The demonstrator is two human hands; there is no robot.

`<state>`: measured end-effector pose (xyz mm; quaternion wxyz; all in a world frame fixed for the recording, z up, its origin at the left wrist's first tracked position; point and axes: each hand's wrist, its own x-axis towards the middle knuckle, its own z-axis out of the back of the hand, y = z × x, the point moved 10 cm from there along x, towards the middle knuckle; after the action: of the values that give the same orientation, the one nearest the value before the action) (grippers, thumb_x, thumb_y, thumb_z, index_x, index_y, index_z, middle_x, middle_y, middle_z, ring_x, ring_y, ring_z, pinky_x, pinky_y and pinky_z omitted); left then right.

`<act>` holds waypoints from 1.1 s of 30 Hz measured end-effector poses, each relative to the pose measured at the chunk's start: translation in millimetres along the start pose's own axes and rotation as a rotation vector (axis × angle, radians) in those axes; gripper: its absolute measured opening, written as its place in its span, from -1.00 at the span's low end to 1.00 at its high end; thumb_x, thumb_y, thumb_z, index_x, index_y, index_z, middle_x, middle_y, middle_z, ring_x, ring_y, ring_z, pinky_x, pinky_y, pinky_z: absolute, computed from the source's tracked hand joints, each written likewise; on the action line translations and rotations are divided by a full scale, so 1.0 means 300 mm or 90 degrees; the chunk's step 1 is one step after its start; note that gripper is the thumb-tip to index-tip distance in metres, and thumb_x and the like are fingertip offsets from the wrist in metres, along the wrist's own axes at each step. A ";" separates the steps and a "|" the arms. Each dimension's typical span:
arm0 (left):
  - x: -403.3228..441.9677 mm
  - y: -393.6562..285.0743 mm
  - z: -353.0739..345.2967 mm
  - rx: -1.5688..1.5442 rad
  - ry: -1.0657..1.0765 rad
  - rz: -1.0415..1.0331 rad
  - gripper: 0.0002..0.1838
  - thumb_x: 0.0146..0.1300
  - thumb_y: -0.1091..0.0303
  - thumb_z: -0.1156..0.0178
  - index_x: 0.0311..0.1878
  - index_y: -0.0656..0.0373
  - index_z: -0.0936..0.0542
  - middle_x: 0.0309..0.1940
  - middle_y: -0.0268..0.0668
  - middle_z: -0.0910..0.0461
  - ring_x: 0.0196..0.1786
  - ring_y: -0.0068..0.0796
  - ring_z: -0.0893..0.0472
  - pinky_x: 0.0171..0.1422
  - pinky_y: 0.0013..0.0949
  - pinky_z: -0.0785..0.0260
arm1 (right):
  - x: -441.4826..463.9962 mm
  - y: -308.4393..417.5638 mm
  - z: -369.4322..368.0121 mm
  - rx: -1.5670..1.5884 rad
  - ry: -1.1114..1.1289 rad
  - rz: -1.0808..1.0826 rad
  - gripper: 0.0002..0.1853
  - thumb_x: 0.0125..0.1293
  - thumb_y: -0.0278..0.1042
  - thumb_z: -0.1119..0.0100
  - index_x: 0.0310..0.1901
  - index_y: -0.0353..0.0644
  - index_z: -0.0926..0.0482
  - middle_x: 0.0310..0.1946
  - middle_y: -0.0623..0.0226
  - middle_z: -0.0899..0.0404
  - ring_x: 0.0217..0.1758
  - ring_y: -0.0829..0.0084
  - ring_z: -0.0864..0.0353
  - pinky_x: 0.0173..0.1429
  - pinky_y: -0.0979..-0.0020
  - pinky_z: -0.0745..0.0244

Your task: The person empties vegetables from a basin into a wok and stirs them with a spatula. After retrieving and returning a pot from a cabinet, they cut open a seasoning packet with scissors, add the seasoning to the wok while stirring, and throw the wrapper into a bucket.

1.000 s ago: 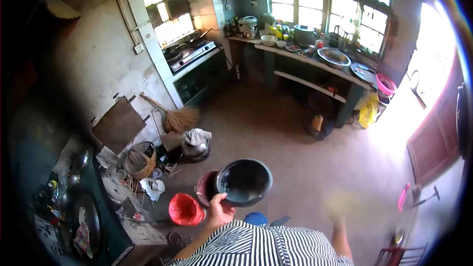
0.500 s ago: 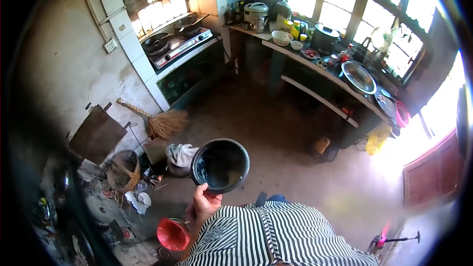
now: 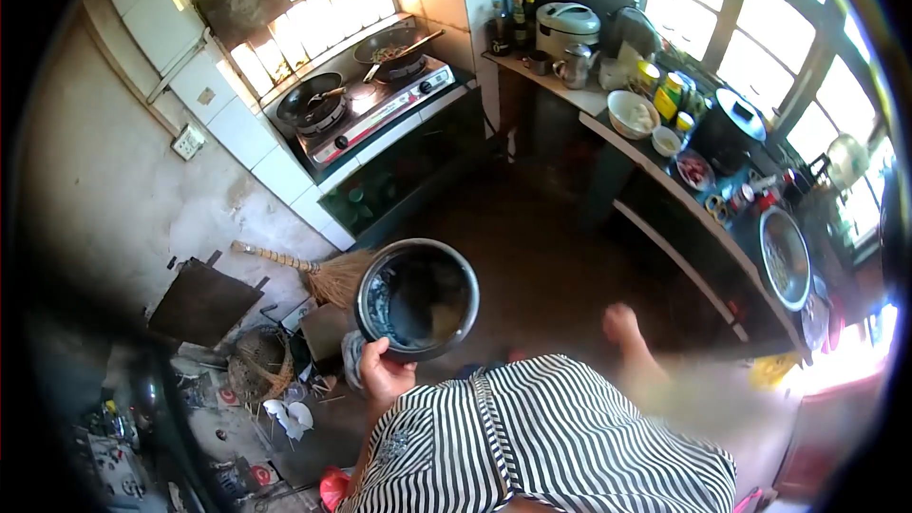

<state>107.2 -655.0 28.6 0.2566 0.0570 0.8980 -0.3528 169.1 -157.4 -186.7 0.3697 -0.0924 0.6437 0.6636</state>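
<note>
My left hand (image 3: pixel 388 376) grips the near rim of a dark round pot (image 3: pixel 416 300), thumb on the rim's edge. The pot is tilted so that its inside faces me. Pale smears mark its inner wall, and a brownish patch shows at the bottom. My right hand (image 3: pixel 622 325) is out to the right over the floor, fingers curled in, with nothing visible in it. Behind the pot is a straw broom (image 3: pixel 340 277), partly hidden by it.
A two-burner gas stove (image 3: pixel 366 104) with two woks stands ahead on the left. The counter on the right bears a rice cooker (image 3: pixel 567 30), a black pot (image 3: pixel 727 128) and a metal basin (image 3: pixel 785 258). A wicker basket (image 3: pixel 261 361) and litter lie at lower left.
My view has turned and come nearer the stove, which now looks larger. My right hand has come into view on the right. The pot stays in my left hand.
</note>
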 end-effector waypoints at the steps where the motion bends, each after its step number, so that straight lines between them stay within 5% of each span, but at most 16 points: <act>1: 0.029 -0.049 -0.048 -0.005 -0.035 -0.033 -0.82 0.04 0.32 -0.11 -0.24 0.05 -0.52 -0.33 -0.36 -0.60 -0.43 -0.45 -0.54 -0.54 -0.41 -0.29 | 0.140 0.175 -0.061 -0.048 0.015 0.054 -0.91 0.26 -0.29 -0.04 -0.33 -0.08 -0.46 -0.62 0.43 -0.42 -0.63 0.52 -0.43 -0.65 0.43 -0.24; 7: 0.412 -0.059 -0.145 -0.047 -0.080 -0.061 -0.85 0.07 0.29 -0.05 -0.29 0.09 -0.49 -0.41 -0.34 -0.55 -0.45 -0.41 -0.51 -0.53 -0.39 -0.28 | 0.377 1.115 -0.577 -0.027 0.192 0.233 -0.82 0.30 -0.36 -0.06 -0.11 -0.20 -0.53 -0.38 0.41 -0.53 -0.45 0.63 -0.49 -0.39 0.59 -0.41; 12: 0.780 -0.089 -0.312 -0.064 -0.067 0.033 -0.84 0.10 0.25 -0.04 -0.39 0.15 -0.47 -0.48 -0.27 -0.52 -0.47 -0.36 -0.46 -0.48 -0.34 -0.26 | 0.607 1.385 -0.872 -0.049 0.317 0.206 -0.79 0.34 -0.35 -0.05 -0.05 -0.19 -0.51 -0.34 0.43 -0.55 -0.39 0.62 -0.54 -0.32 0.56 -0.49; 16: 0.993 -0.155 -0.405 -0.035 0.001 0.003 -0.73 0.24 0.21 0.07 -0.19 0.21 -0.45 -0.30 -0.18 -0.55 -0.43 -0.43 -0.46 -0.42 -0.42 -0.34 | 0.785 1.617 -0.995 -0.033 0.315 0.226 -0.74 0.31 -0.33 -0.09 0.00 -0.19 -0.48 -0.30 0.40 -0.55 -0.38 0.59 -0.55 -0.32 0.56 -0.50; 20: 1.090 -0.358 -0.547 0.376 0.090 -0.381 -0.67 0.22 0.19 0.06 -0.10 0.24 -0.46 -0.18 -0.16 -0.56 -0.37 -0.38 -0.52 -0.39 -0.41 -0.39 | 1.064 1.904 -1.104 0.006 0.291 0.312 -0.54 0.23 -0.34 -0.21 0.15 -0.21 -0.36 -0.20 0.36 -0.52 -0.31 0.60 -0.54 -0.35 0.53 -0.51; 21: 1.137 -0.387 -0.561 0.172 -0.001 -0.279 -0.68 0.11 0.43 -0.11 -0.06 0.27 -0.37 -0.20 -0.13 -0.52 -0.31 -0.36 -0.55 -0.33 -0.37 -0.46 | 1.144 1.960 -1.156 0.002 0.300 0.308 -0.54 0.23 -0.34 -0.21 0.15 -0.21 -0.36 -0.20 0.36 -0.52 -0.31 0.60 -0.54 -0.35 0.53 -0.51; 24: 1.202 -0.377 -0.659 -0.081 0.012 -0.109 -0.68 0.23 0.25 0.03 0.00 0.18 -0.42 -0.19 -0.19 -0.59 -0.19 -0.35 -0.61 -0.29 -0.41 -0.50 | 1.363 2.084 -1.300 -0.057 0.240 0.372 -0.34 0.17 -0.29 -0.30 0.28 -0.19 -0.23 -0.03 0.30 -0.47 -0.28 0.60 -0.53 -0.33 0.50 -0.53; 26: 1.252 -0.429 -0.682 0.071 -0.068 -0.264 -0.62 0.22 0.18 0.11 0.03 0.12 -0.46 -0.15 -0.22 -0.61 -0.20 -0.37 -0.63 -0.35 -0.46 -0.47 | 1.502 2.170 -1.391 -0.027 0.227 0.374 -0.17 0.10 -0.24 -0.39 0.36 -0.16 -0.12 0.10 0.27 -0.39 -0.24 0.58 -0.52 -0.34 0.50 -0.56; 27: 1.256 -0.439 -0.784 -0.102 -0.127 -0.259 -0.56 0.20 0.25 0.11 0.14 0.14 -0.42 -0.04 -0.18 -0.58 -0.11 -0.32 -0.61 -0.20 -0.37 -0.52 | 1.522 2.216 -1.442 0.006 0.246 0.399 -0.13 0.09 -0.25 -0.41 0.37 -0.16 -0.09 0.11 0.27 -0.40 -0.22 0.57 -0.53 -0.36 0.51 -0.56; 29: 1.308 -0.448 -0.832 -0.108 -0.157 -0.270 -0.54 0.19 0.26 0.11 0.16 0.14 -0.39 0.00 -0.17 -0.55 -0.05 -0.30 -0.59 -0.09 -0.30 -0.51 | 1.571 2.263 -1.540 0.088 0.348 0.381 -0.06 0.04 -0.28 -0.45 0.39 -0.17 -0.04 0.08 0.31 -0.43 -0.17 0.57 -0.53 -0.40 0.58 -0.56; 30: 1.316 -0.454 -0.839 -0.112 -0.172 -0.280 -0.52 0.18 0.28 0.10 0.19 0.14 -0.37 0.05 -0.17 -0.52 0.02 -0.27 -0.57 0.03 -0.23 -0.50 | 1.560 2.301 -1.572 0.129 0.366 0.411 -0.22 0.15 -0.14 -0.35 0.33 -0.14 -0.17 -0.11 0.40 -0.48 -0.23 0.56 -0.55 -0.32 0.54 -0.56; 33: 1.347 -0.495 -0.890 -0.050 -0.163 -0.363 -0.49 0.16 0.33 0.09 0.23 0.15 -0.33 0.10 -0.15 -0.48 0.12 -0.22 -0.51 0.19 -0.13 -0.42 | 1.607 2.385 -1.664 0.175 0.435 0.294 -0.52 0.27 -0.02 -0.18 0.05 -0.23 -0.44 -0.24 0.35 -0.54 -0.37 0.59 -0.57 -0.37 0.54 -0.58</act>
<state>-395.5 -620.4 81.2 0.2601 -0.2518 0.8512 -0.3799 -785.6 -365.8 10.4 -0.0139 -0.1103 0.8152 0.5685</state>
